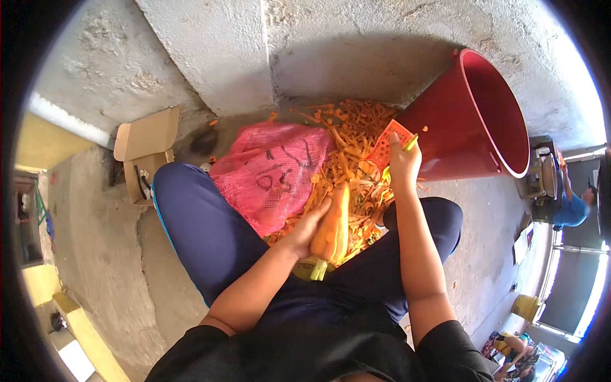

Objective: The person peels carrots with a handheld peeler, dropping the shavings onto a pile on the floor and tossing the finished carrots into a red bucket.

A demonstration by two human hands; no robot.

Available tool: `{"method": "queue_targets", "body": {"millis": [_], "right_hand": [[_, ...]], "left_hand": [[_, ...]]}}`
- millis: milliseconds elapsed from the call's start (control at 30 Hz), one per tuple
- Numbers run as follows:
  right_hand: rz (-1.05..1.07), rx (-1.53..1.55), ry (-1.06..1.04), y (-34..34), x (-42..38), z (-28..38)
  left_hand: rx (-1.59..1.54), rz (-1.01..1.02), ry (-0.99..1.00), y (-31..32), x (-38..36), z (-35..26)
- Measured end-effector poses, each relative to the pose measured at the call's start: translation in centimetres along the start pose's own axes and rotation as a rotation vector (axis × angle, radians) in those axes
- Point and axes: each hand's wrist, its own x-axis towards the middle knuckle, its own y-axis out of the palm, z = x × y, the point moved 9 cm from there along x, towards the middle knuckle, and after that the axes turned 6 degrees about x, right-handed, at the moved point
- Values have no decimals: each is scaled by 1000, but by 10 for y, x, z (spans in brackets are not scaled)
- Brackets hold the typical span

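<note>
A large orange carrot (332,230) with a cut green stem end lies in my left hand (308,230), whose fingers are wrapped round it. My right hand (405,163) is closed on a yellow-green handled peeler (411,142), up and to the right of the carrot. Just behind that hand is an orange perforated piece (384,147); whether the hand touches it is unclear. Orange peelings (356,172) lie heaped beneath and beyond both hands. Beside them, to the left, is a pink mesh sack (273,175) with dark markings.
A big red bucket (445,121) leans at the upper right, against the concrete wall (356,57). An open cardboard box (147,137) stands at the left. At the far right are a person in blue (573,209) and, lower down, another person (517,350).
</note>
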Motion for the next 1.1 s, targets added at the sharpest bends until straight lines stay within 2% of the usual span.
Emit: {"method": "queue_targets", "body": {"millis": [67,133,167,200,300,333,400,600,700,800,833,900,933,967,1033,1067,1100], "right_hand": [[119,120,1,11,-14,8],[221,223,9,25,-41,24],[322,237,109,36,-57,24],[374,327,102,44,-71,35],[538,274,79,64,-96,40],[530,257,46,65,-98,41],[514,223,-19,66,-101,44],[507,177,55,65,-95,44],[507,118,26,69,-91,42],[544,183,15,75,-88,41],[519,118,-57,73,-86,47],[466,-13,-202,69,-82,59],[345,7,-143,59,-62,41],[222,26,-84,46,-34,17],[93,-132,-145,20,8,-3],[43,-90,-91,7,15,-8],[0,-49,-42,-2,18,-8]], "left_hand": [[-44,-94,31,-9,1,-10],[-19,42,63,16,-6,-22],[-5,111,75,25,-8,-26],[-15,101,35,17,-2,-21],[-113,-152,112,0,-1,-23],[-126,-94,125,0,1,-24],[-126,-117,154,-3,2,-25],[44,-172,164,2,0,-35],[140,-207,175,-1,-1,-41],[153,-224,173,-4,-1,-44],[149,-227,170,-6,-1,-44],[378,-162,99,-14,-4,-39],[492,-127,63,-15,-6,-34],[381,-224,140,-10,-9,-25],[389,-237,219,2,-14,-18],[372,-223,183,-8,-8,-14],[250,-70,112,-3,-7,-13]]}}
